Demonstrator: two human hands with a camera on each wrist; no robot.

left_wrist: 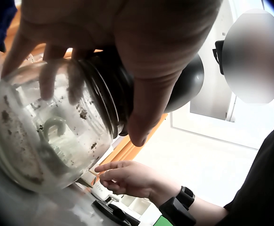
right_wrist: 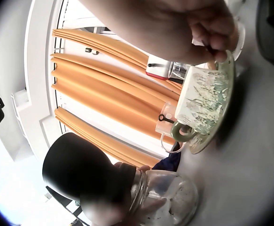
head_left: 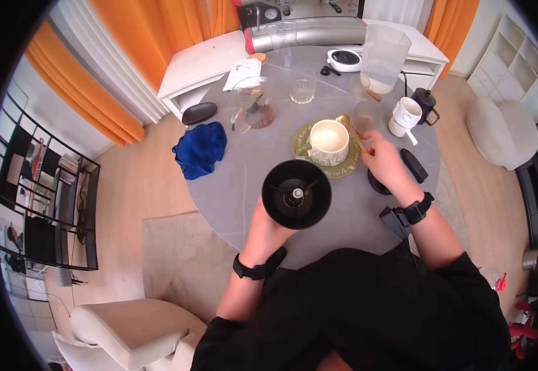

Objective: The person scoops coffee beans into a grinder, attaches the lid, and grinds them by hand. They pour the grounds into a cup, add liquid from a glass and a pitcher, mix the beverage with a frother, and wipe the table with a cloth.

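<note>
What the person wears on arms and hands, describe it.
Left hand and right hand are bare, each with a black strap at the wrist; the right strap carries a boxy black unit. The black sleeves stop well short of the straps.

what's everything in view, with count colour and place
jar: 1, clear with black top, left hand
cup: 1, patterned cream, on plate
plate: 1, green, on table
spoon: 1, gold, by cup
cloth: 1, blue, table left
case: 1, black, behind cloth
carafe: 1, clear, right of case
glasses: several, clear, behind cup
pitcher: 1, translucent, table far right
scale: 1, white, left of pitcher
press: 1, black, table right
mug: 1 or 2, white, beside press
table: 1, grey, centre
machine: 1, silver, behind table
curtains: several, orange, background
seats: 2, beige, lower left and right
other small things: unclear
sleeves: 2, black, arms
left hand: 1, bare, round jar
right hand: 1, bare, at spoon
</note>
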